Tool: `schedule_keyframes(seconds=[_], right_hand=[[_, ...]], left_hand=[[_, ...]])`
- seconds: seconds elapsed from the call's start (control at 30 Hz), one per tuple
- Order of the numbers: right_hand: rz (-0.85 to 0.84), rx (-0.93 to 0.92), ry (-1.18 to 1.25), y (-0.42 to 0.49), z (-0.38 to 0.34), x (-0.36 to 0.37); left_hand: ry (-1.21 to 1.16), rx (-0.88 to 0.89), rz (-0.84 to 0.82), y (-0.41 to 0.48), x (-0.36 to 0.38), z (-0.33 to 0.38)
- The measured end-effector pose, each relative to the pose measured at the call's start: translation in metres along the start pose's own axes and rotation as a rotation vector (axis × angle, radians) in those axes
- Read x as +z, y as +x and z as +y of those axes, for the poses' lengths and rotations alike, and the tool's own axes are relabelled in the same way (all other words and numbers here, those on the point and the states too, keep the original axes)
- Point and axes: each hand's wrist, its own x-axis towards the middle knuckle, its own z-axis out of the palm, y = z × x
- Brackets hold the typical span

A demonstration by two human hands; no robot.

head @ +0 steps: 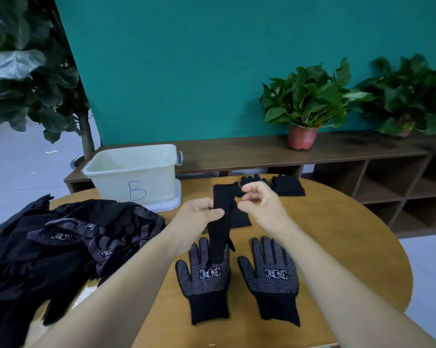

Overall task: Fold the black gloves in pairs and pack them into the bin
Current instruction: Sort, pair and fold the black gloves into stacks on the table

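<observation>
Wooden table (337, 234) | left hand (196, 217) pinches raised glove (223, 197) | right hand (259, 204) half-curled beside it, grip unclear

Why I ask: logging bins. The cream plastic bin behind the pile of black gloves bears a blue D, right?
No: in the head view the cream plastic bin behind the pile of black gloves bears a blue B.

A single head-worn camera is looking forward and down, close over the table (337, 234), facing the far teal wall (186, 71).
</observation>
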Motion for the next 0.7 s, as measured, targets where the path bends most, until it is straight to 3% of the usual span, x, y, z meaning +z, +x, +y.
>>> schedule_keyframes(seconds=[0.13, 0.2, 0.3, 0.53, 0.7], right_hand=[[-0.187, 0.224, 0.038, 0.002, 0.018, -0.026], [-0.198, 0.235, 0.074, 0.001, 0.027, -0.039], [-0.144, 0.207, 0.127, 0.000, 0.036, -0.065], [-0.076, 0.231, -0.065, 0.005, 0.059, -0.129], [0.110, 0.117, -0.155, 0.019, 0.054, -0.169]], left_hand=[[-0.038, -0.017, -0.127, 0.008, 0.018, 0.000], [-0.028, -0.019, -0.157, 0.015, 0.027, -0.002], [0.096, -0.005, -0.161, 0.026, 0.044, -0.006], [0.355, 0.083, -0.129, 0.074, 0.102, -0.013], [0.352, 0.212, -0.074, 0.104, 0.149, 0.011]])
